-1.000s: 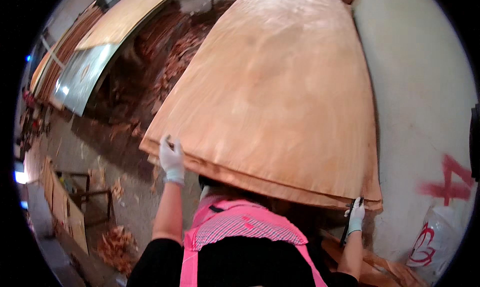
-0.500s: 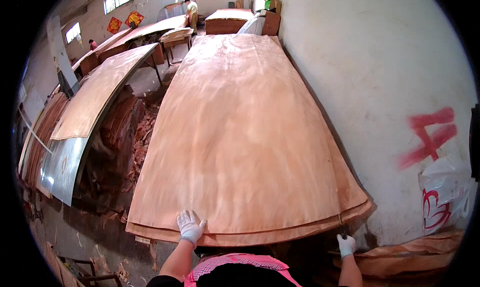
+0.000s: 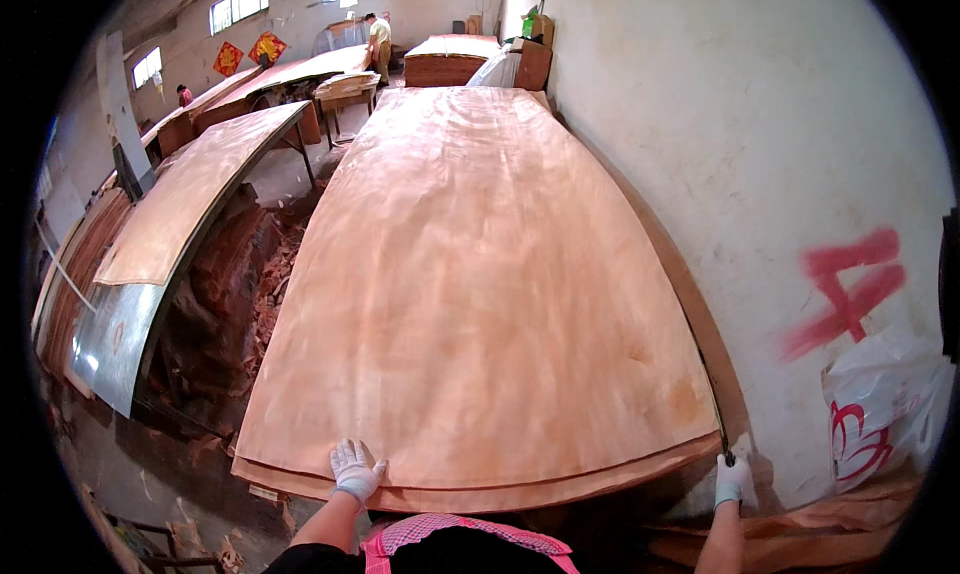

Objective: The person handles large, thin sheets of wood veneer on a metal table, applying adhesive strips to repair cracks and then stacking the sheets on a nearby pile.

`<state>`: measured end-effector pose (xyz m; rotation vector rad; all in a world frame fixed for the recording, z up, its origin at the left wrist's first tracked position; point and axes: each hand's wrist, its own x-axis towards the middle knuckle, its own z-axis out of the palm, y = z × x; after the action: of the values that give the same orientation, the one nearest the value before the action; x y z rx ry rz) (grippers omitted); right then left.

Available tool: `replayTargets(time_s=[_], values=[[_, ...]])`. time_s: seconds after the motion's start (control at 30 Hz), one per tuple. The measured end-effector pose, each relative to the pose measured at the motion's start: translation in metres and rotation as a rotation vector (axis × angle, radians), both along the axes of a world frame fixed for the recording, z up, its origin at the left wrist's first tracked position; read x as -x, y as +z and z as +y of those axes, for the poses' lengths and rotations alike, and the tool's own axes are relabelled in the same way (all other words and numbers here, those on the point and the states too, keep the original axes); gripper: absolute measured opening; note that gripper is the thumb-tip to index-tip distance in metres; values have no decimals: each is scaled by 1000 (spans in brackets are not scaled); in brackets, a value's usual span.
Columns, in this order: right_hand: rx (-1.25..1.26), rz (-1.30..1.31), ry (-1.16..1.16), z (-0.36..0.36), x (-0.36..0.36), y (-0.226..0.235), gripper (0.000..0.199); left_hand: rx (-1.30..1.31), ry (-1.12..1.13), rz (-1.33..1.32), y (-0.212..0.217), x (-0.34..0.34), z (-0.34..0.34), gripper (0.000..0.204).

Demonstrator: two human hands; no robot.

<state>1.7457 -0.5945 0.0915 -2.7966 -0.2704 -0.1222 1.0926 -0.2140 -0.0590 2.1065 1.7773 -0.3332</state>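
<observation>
A long stack of thin reddish-brown wood veneer sheets (image 3: 470,274) stretches away from me along a white wall. My left hand (image 3: 355,471), in a white glove, lies flat with fingers spread on the near edge of the top sheet. My right hand (image 3: 731,479), also in a white glove, is closed on the near right corner of the stack, next to the wall; what exactly the fingers hold is hard to tell. I wear a pink checked apron (image 3: 460,536).
A second veneer-covered table (image 3: 190,194) runs along the left, with veneer scraps (image 3: 270,284) piled in the gap between. The white wall (image 3: 760,154) carries a red painted mark. A white plastic bag (image 3: 880,404) sits at right. Two people stand at far tables.
The view has tilted up from the stack's near edge to its full length. Both hands stay at the near edge, the left one now flat on the top sheet.
</observation>
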Motion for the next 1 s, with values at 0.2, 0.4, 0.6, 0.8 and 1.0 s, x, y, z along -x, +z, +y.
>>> replayTargets(time_s=[0.2, 0.4, 0.6, 0.8, 1.0], values=[[35, -32, 31, 39, -39, 56, 37, -38, 52, -9, -5, 12, -5, 93], [-177, -26, 274, 107, -48, 32, 46, -66, 43, -62, -11, 7, -2, 92], [-622, 681, 322, 227, 98, 8, 46, -117, 32, -56, -5, 1, -3, 91], [-718, 1081, 446, 339, 262, -21, 48, -257, 101, -234, -10, 31, -9, 87], [-494, 1342, 533, 396, 404, -68, 47, -474, 70, -430, 60, 110, -23, 78]])
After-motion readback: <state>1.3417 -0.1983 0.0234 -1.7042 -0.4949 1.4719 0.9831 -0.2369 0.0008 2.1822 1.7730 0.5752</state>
